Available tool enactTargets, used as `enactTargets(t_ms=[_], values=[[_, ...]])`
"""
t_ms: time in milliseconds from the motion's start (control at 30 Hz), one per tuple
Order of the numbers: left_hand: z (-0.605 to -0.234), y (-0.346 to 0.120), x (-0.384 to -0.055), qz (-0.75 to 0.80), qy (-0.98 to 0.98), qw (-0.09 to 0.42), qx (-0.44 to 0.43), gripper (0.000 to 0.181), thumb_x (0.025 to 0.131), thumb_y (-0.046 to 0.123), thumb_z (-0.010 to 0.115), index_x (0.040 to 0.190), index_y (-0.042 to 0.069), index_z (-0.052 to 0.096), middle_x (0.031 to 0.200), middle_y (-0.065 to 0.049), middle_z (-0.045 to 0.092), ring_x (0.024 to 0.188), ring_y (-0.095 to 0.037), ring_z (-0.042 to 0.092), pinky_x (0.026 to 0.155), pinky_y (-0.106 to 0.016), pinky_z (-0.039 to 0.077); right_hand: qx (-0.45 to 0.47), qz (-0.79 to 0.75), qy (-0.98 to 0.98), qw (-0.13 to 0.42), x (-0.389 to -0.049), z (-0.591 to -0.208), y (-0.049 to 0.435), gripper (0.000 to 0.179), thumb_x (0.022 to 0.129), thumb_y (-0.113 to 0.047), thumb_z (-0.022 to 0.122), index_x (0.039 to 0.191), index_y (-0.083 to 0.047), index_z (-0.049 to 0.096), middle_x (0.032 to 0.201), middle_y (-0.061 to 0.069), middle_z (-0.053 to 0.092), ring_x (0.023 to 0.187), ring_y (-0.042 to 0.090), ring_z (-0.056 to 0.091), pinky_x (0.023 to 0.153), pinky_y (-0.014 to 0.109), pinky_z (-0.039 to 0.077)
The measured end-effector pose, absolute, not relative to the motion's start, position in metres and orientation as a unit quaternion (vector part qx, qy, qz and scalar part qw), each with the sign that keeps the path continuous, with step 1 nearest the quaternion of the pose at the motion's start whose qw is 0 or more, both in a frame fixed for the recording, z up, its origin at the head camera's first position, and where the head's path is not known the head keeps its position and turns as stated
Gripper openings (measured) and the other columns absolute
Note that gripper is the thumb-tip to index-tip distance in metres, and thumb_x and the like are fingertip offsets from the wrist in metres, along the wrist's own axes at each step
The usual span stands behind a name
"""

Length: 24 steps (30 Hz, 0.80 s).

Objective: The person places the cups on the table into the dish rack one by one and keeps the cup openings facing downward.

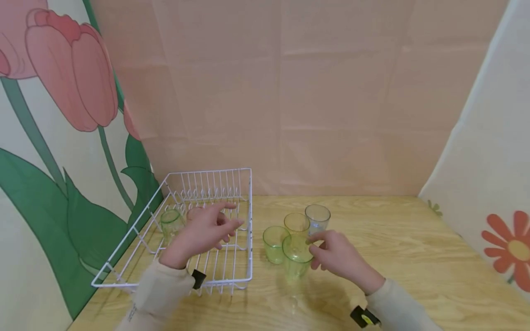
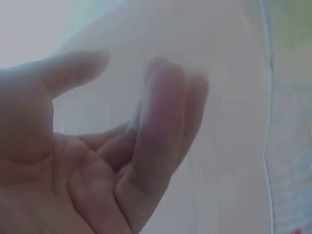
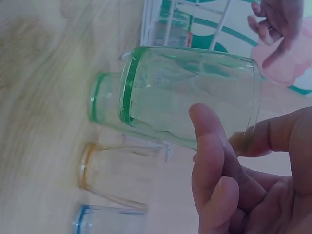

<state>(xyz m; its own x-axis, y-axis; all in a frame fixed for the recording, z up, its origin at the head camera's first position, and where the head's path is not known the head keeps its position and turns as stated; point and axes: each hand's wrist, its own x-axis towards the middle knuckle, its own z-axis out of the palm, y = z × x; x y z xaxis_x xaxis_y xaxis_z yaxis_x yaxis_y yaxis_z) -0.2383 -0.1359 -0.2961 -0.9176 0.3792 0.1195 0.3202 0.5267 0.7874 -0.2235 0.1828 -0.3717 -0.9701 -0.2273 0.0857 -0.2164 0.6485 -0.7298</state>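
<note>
My right hand pinches a clear green glass at its rim, thumb on one side and fingers on the other. The right wrist view shows its base held off the wooden table. Close behind it stand a second green glass, an amber-tinted glass and a blue-tinted glass. Over the white wire dish rack hovers my left hand, fingers loosely bent around nothing. In the left wrist view, its palm and fingers show nothing held.
Inside the rack, a green glass stands at the left, and a pinkish glass is partly hidden behind my left hand. A pink backdrop rises behind the table, with flower-printed cloths at both sides.
</note>
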Motion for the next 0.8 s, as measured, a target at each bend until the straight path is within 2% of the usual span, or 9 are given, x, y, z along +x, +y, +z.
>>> enactTargets(t_ms=[200,367,500,700,800], values=[[-0.303,-0.107,-0.233,0.42,0.879,-0.006,0.226,0.054,0.097,0.037,0.064,0.14,0.006,0.051,0.091,-0.001,0.069,0.068,-0.013,0.063,0.058,-0.03,0.054,-0.102,-0.369,0.923,-0.03,-0.22,-0.36,0.174,0.034,0.093,-0.011,0.053,0.123,0.001,0.065,0.061,-0.004,0.067,0.055,0.013,0.063,0.044,0.031,0.045],[-0.313,-0.089,-0.23,0.412,0.875,0.024,0.252,0.054,0.1,0.039,0.059,0.14,0.003,0.051,0.084,-0.001,0.068,0.066,-0.014,0.063,0.059,-0.031,0.053,-0.107,-0.36,0.925,-0.051,-0.213,-0.354,0.168,0.034,0.091,-0.009,0.053,0.12,-0.002,0.068,0.059,-0.008,0.066,0.055,0.009,0.063,0.042,0.028,0.038],[-0.318,-0.078,-0.226,0.397,0.876,0.047,0.27,0.055,0.102,0.043,0.055,0.14,0.004,0.053,0.081,0.001,0.068,0.07,-0.01,0.063,0.064,-0.03,0.052,-0.121,-0.357,0.924,-0.07,-0.21,-0.349,0.164,0.033,0.089,-0.008,0.054,0.118,-0.004,0.07,0.055,-0.012,0.064,0.05,0.009,0.061,0.04,0.025,0.034],[-0.322,-0.068,-0.222,0.406,0.87,0.073,0.27,0.053,0.102,0.045,0.055,0.138,0.005,0.056,0.081,-0.002,0.069,0.067,-0.012,0.063,0.057,-0.031,0.052,-0.128,-0.359,0.921,-0.078,-0.206,-0.347,0.16,0.032,0.087,-0.007,0.056,0.116,-0.004,0.07,0.054,-0.014,0.062,0.038,0.014,0.05,0.038,0.02,0.027],[-0.326,-0.065,-0.221,0.408,0.869,0.084,0.268,0.052,0.102,0.045,0.054,0.135,0.006,0.058,0.078,-0.001,0.068,0.063,-0.014,0.062,0.055,-0.031,0.051,-0.128,-0.363,0.92,-0.077,-0.204,-0.348,0.16,0.031,0.087,-0.007,0.057,0.115,-0.004,0.07,0.054,-0.014,0.062,0.04,0.014,0.052,0.038,0.021,0.029]])
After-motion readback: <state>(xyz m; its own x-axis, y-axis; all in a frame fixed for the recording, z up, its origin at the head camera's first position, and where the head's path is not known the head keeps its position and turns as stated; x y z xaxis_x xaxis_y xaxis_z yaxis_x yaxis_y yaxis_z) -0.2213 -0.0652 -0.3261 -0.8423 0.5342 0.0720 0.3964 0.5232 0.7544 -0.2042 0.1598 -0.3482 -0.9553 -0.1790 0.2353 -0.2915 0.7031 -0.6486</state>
